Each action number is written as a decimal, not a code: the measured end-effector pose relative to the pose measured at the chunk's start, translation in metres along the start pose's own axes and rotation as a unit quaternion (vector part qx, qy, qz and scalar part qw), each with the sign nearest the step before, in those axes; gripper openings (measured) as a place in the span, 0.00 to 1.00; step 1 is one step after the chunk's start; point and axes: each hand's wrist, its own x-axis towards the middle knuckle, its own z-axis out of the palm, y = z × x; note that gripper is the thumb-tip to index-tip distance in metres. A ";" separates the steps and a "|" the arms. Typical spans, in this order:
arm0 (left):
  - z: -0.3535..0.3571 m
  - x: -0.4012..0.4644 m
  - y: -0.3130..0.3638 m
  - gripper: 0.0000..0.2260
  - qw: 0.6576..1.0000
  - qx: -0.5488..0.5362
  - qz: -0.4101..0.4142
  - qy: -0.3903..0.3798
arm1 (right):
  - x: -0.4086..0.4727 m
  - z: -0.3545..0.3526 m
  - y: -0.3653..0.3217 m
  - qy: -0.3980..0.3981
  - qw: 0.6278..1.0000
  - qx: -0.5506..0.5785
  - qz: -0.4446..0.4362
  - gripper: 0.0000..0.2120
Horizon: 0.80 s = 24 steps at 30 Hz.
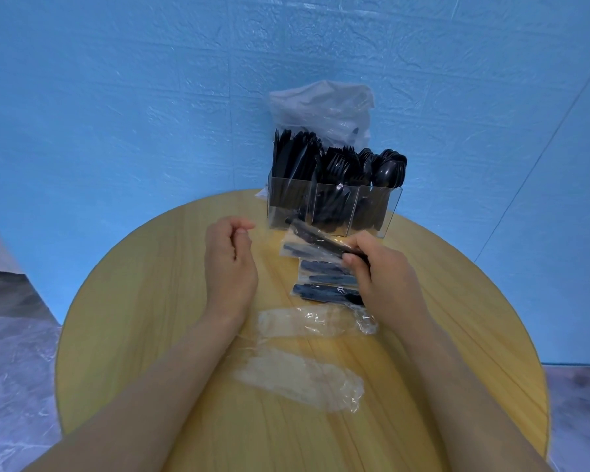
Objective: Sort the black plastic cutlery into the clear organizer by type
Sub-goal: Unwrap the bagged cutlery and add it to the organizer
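Note:
A clear three-compartment organizer (390,212) stands at the far edge of the round table, with black knives (292,158) on the left, forks (341,163) in the middle and spoons (389,168) on the right. My right hand (384,270) grips the end of a wrapped black cutlery pack (315,238), tilted up just in front of the organizer. Three more wrapped packs (324,279) lie stacked under it on the table. My left hand (230,257) hovers to the left with fingers loosely curled, pinching what looks like thin clear film that is hard to make out.
Two empty clear wrappers (307,323) (300,378) lie on the yellow wooden table (133,301) between my forearms. A crumpled clear plastic bag (324,110) stands behind the organizer against the blue wall. The table's edge curves close on both sides.

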 end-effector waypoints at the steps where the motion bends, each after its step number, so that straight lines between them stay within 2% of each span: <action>1: -0.001 -0.001 0.001 0.08 1.000 0.008 0.015 0.016 | 0.000 0.000 0.002 0.010 1.000 0.001 0.009 0.05; 3: -0.002 -0.005 0.007 0.05 0.996 0.023 0.082 0.005 | 0.000 0.000 0.003 0.020 1.000 0.004 0.020 0.06; 6: 0.002 -0.012 0.012 0.04 0.983 0.041 0.162 -0.076 | 0.001 0.000 -0.001 -0.001 1.000 0.025 0.016 0.04; 12: 0.002 -0.008 0.004 0.07 0.989 0.028 0.093 -0.111 | -0.001 -0.002 -0.011 -0.071 0.995 0.072 -0.018 0.04; 16: 0.000 -0.011 0.007 0.03 0.983 0.030 0.103 -0.149 | -0.002 -0.001 -0.009 -0.080 0.994 0.063 -0.033 0.05; 18: 0.000 -0.010 0.008 0.05 0.983 0.031 0.098 -0.155 | -0.002 -0.002 -0.008 -0.079 0.995 0.060 -0.031 0.06; 21: -0.001 -0.007 0.005 0.10 0.988 0.023 0.079 -0.134 | -0.001 -0.002 -0.011 -0.042 0.995 0.086 -0.008 0.07; 24: -0.002 -0.001 0.001 0.09 0.996 -0.012 0.027 -0.084 | 0.000 -0.003 -0.010 0.054 0.984 0.157 0.063 0.12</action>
